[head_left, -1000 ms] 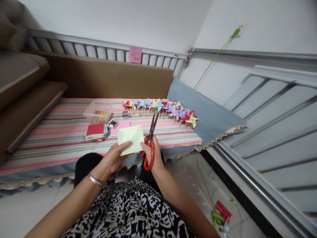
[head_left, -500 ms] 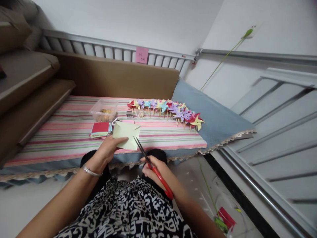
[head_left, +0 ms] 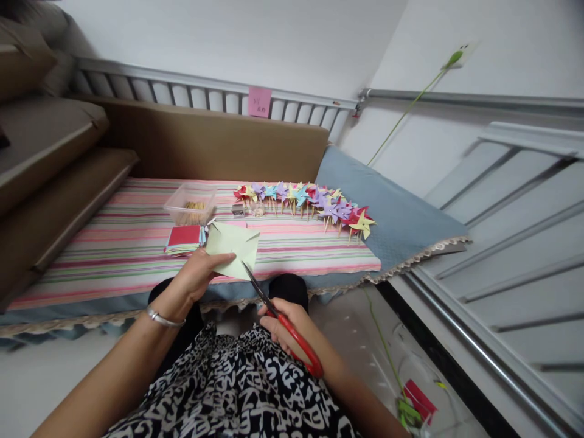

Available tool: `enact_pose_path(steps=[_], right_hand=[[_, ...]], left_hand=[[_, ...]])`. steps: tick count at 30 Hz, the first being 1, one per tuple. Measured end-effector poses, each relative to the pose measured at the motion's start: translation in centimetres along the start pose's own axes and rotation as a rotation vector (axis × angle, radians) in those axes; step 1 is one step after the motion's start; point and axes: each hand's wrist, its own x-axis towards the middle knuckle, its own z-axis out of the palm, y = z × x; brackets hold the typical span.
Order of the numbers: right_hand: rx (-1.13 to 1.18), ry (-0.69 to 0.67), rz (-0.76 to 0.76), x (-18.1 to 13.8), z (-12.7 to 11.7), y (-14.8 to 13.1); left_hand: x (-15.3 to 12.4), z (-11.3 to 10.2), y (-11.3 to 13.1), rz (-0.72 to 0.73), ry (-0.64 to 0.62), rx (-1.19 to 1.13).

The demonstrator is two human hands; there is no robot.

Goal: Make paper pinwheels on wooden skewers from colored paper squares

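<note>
My left hand (head_left: 197, 275) pinches a pale yellow-green square of paper (head_left: 232, 244) and holds it up over the front edge of the striped mat. My right hand (head_left: 287, 325) grips red-handled scissors (head_left: 292, 331), fingers through the loops. The blades point up and left, and their tips meet the paper's lower right edge. A stack of coloured paper squares (head_left: 185, 238) with a red sheet on top lies just beyond the held paper. A row of several finished paper pinwheels (head_left: 305, 201) on sticks lies farther back on the mat.
A clear plastic box (head_left: 190, 205) with sticks sits behind the paper stack. The pink-striped mat (head_left: 114, 243) covers a low blue platform (head_left: 392, 213). Brown cushions (head_left: 55, 158) rise at left. A metal rail (head_left: 479, 340) runs along the right. Scraps (head_left: 417, 401) lie on the floor.
My right hand dropped from upright beside the paper to my lap and turned the scissors to point up-left at the paper's lower edge. My left hand tilted the paper slightly.
</note>
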Motion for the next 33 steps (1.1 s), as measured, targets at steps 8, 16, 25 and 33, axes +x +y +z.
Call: enact_pose_path(steps=[8,16,25,33], right_hand=[[-0.031,0.063,-0.083,0.40,0.24,0.44],[-0.082,0.072,-0.137,0.75,0.07,0.60],[-0.052,0.056,-0.098,0.86,0.13,0.56],[-0.068,0.066,-0.109,0.93,0.08,0.53]], left_hand=[[-0.31,0.66,0.01,-0.017,-0.001,-0.022],[0.18,0.14,-0.61,0.007,-0.029,-0.001],[0.19,0.33,-0.52,-0.012,-0.007,-0.009],[0.36,0.37,-0.57,-0.011,0.007,-0.003]])
